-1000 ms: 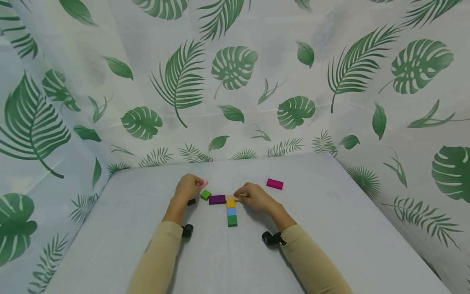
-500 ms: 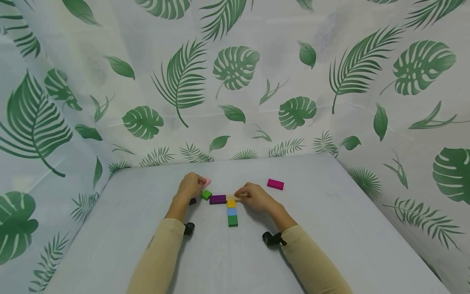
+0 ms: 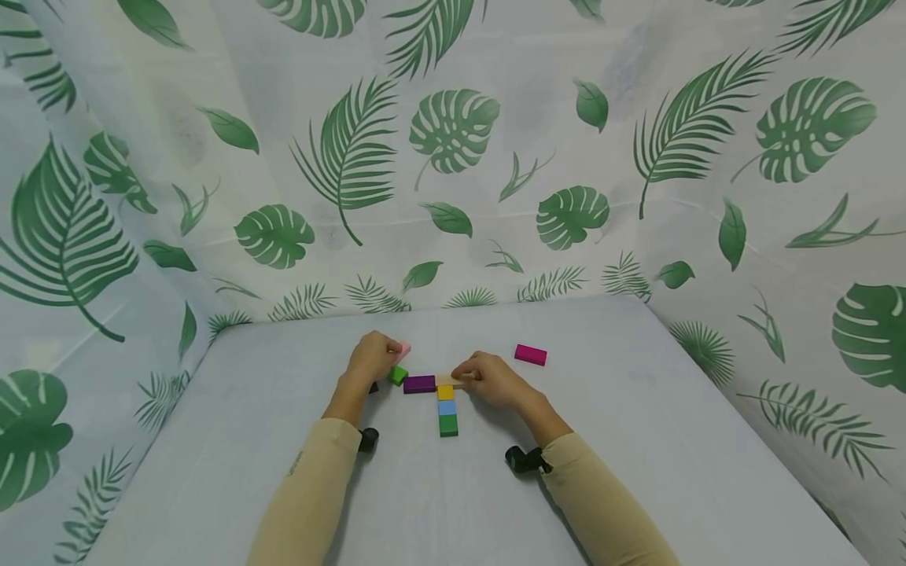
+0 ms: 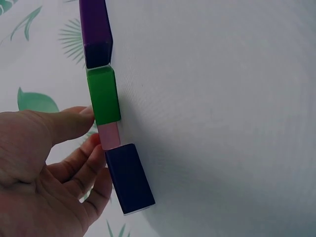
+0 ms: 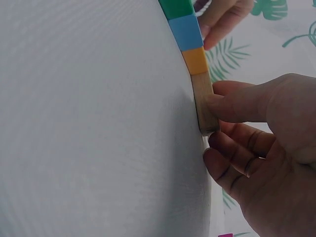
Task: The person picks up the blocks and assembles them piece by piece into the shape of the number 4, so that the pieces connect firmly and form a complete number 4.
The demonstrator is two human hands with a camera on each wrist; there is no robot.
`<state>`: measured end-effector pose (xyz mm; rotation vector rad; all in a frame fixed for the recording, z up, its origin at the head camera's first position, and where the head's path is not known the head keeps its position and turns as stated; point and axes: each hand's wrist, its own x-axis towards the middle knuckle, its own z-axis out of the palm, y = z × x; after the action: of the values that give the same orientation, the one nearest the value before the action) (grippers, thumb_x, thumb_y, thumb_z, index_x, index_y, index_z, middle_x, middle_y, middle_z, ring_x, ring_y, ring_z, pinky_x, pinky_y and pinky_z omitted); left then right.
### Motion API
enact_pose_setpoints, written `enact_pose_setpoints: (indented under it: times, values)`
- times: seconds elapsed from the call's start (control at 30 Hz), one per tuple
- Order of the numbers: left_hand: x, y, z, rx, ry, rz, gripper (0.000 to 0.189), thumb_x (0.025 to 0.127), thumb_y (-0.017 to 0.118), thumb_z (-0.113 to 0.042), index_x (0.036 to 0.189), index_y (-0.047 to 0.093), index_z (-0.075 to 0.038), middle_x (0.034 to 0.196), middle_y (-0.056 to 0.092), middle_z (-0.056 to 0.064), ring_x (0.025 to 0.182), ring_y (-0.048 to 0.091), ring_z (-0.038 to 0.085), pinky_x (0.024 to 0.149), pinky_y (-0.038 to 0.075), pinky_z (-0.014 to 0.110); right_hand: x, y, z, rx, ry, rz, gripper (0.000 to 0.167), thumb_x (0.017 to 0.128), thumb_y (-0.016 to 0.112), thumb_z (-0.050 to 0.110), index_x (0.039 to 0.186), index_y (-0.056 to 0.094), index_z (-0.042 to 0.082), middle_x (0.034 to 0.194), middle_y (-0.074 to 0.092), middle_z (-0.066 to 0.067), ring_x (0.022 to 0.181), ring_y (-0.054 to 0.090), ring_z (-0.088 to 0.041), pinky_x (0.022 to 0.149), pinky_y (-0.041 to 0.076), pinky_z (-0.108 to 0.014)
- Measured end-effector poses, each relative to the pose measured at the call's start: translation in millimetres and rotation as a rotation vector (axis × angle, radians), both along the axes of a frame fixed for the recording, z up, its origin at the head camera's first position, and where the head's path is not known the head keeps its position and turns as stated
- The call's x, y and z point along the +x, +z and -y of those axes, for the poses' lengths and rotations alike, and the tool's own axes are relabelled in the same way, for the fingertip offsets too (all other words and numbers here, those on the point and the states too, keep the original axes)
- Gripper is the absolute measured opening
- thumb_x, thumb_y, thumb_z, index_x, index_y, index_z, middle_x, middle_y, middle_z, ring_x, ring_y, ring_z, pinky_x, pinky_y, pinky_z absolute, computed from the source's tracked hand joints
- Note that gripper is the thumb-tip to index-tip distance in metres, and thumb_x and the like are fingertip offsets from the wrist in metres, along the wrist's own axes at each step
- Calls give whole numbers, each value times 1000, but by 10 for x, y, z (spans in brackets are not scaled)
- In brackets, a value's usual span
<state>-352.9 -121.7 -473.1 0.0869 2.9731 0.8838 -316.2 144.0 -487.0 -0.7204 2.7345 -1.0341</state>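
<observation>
My left hand (image 3: 371, 358) pinches a pink block (image 3: 403, 351), partly covered by the fingers. Just in front of it lies a bright green block (image 3: 399, 376), and a dark block (image 3: 373, 387) is half hidden behind the wrist; in the left wrist view that dark block (image 4: 130, 178) looks navy. My right hand (image 3: 493, 380) grips the right end of a plain wooden block (image 5: 203, 101) between thumb and fingers. This block lies crosswise, with a purple block (image 3: 419, 384) at its left. Below it, yellow (image 3: 444, 392), light blue (image 3: 447, 407) and dark green (image 3: 448, 425) blocks run in a column toward me.
A magenta block (image 3: 530, 354) lies apart, to the right and farther back on the white table (image 3: 609, 472). A leaf-patterned cloth (image 3: 510, 267) hangs behind and at both sides of the table.
The left hand has shifted slightly to the right with the pink block, closer to the bright green block. My right hand stays in place on the wooden block.
</observation>
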Motion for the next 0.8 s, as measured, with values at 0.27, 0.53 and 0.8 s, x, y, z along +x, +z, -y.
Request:
enact_pose_setpoints:
  times: [0.27,0.53,0.8]
  values:
    - [4,-1,-14,2,5,6,27,103,62,-9,126,75,-6,131,71,15,114,64,27,101,55,44,-17,-14,-3,5,0,-2,23,99,69,8,120,79,13,115,70,-2,98,59,-17,87,52,-34]
    - [13,-4,-43,7,3,13,26,102,63,-9,125,76,-7,130,72,14,111,63,26,101,54,44,-21,-15,-5,4,11,-10,24,99,69,8,120,79,12,115,71,-3,99,59,-17,88,52,-34]
    - [7,-12,-61,8,-4,2,26,103,63,-10,125,76,-6,130,72,14,109,62,26,101,55,44,-24,-19,-6,1,3,-9,23,99,68,8,119,79,13,114,70,-2,97,59,-16,86,52,-34]
